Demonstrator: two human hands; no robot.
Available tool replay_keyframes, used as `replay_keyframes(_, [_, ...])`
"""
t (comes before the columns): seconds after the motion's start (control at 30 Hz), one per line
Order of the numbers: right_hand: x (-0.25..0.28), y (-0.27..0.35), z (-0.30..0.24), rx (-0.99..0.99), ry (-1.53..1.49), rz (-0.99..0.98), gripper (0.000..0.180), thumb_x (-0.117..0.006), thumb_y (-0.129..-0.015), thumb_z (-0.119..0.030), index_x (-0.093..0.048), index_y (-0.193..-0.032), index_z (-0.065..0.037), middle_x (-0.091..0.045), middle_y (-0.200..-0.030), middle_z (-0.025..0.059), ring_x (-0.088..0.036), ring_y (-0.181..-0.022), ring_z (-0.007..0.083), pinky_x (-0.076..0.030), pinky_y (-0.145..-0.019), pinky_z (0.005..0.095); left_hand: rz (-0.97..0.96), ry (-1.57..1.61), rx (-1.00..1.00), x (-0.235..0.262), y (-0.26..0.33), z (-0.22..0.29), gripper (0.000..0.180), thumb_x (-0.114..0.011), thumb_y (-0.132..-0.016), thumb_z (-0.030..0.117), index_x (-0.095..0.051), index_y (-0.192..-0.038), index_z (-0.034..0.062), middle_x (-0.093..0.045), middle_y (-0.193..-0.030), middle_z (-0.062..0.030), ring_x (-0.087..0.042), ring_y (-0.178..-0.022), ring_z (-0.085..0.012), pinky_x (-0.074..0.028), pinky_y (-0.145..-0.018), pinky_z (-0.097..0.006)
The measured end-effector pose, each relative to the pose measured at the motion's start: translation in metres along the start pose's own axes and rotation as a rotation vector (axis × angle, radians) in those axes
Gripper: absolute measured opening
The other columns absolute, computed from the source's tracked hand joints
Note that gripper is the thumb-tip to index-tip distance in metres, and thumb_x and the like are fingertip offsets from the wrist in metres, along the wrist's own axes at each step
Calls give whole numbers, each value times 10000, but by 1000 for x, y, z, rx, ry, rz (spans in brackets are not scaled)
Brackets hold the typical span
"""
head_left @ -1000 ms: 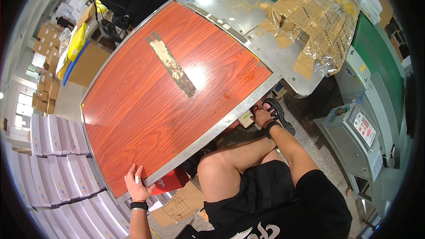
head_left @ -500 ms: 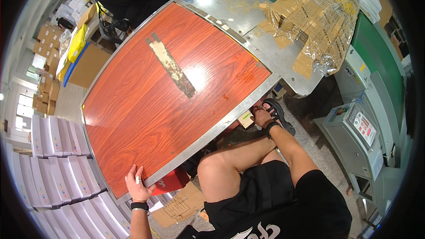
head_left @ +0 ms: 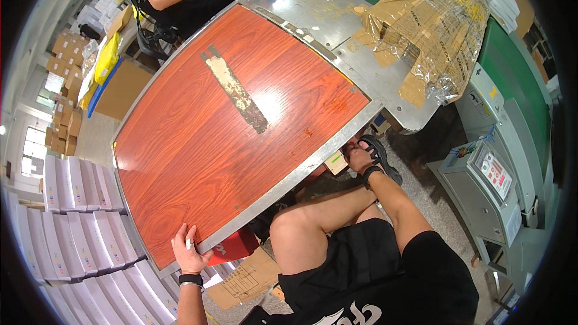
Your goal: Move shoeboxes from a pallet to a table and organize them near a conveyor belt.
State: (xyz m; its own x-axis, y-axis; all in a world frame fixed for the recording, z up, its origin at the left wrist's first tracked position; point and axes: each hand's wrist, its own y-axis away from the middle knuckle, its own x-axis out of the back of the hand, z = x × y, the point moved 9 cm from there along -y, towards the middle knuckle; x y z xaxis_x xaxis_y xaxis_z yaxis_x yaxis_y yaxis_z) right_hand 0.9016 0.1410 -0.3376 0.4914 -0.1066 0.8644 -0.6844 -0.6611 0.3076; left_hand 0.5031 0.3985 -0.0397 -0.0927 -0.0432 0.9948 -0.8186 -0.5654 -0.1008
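Black lettering repeats across the brown cardboard at upper right, white lettering marks the black shirt at the bottom and the red box at lower centre, and small coloured letters stand on the white boxes at left. Marks on the sheet at right and the pale panel right of centre are too small to read.

I have the left hand spread, thumb out to its right; ahead and right of it, the right hand sits low, partly hidden on my feed, its arm extended
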Motion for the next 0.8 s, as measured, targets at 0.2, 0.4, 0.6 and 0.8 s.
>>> replay_keyframes(0.2, [2, -4, 18, -100, 42, 111, 284, -487, -711, -95, -483, -976, 9, -490, -1016, 181, -467, -1003, 322, -427, -798, 381, 9, 0, -9, 1, 0, 1, 729, -699, -374, 134, -505, -1076, 95, -438, -1139, -161, -443, -985, -330, -372, -816, -420])
replay_keyframes(0.4, [11, 0, 19, -112, 74, 182, 296, -506, -707, -127, -491, -970, 8, -455, -996, 156, -442, -982, 325, -420, -779, 448, 11, 1, -6, 3, -1, 3, 722, -700, -377, 138, -510, -1072, 95, -443, -1133, -162, -445, -981, -331, -376, -818, -413])
replay_keyframes(0.6, [33, 8, 7, -160, 206, 201, 282, -526, -706, -136, -506, -971, -39, -447, -991, 127, -435, -958, 282, -382, -781, 400, 8, -7, -4, 2, -1, 2, 733, -708, -372, 145, -510, -1076, 96, -445, -1135, -166, -447, -982, -334, -378, -822, -415])
replay_keyframes(0.8, [28, 7, 22, -237, 270, 219, 244, -496, -740, -156, -519, -963, -61, -453, -991, 100, -440, -956, 261, -367, -773, 408, 4, -1, -3, 1, -1, 1, 743, -713, -370, 148, -506, -1081, 100, -442, -1139, -169, -446, -998, -332, -371, -824, -421])
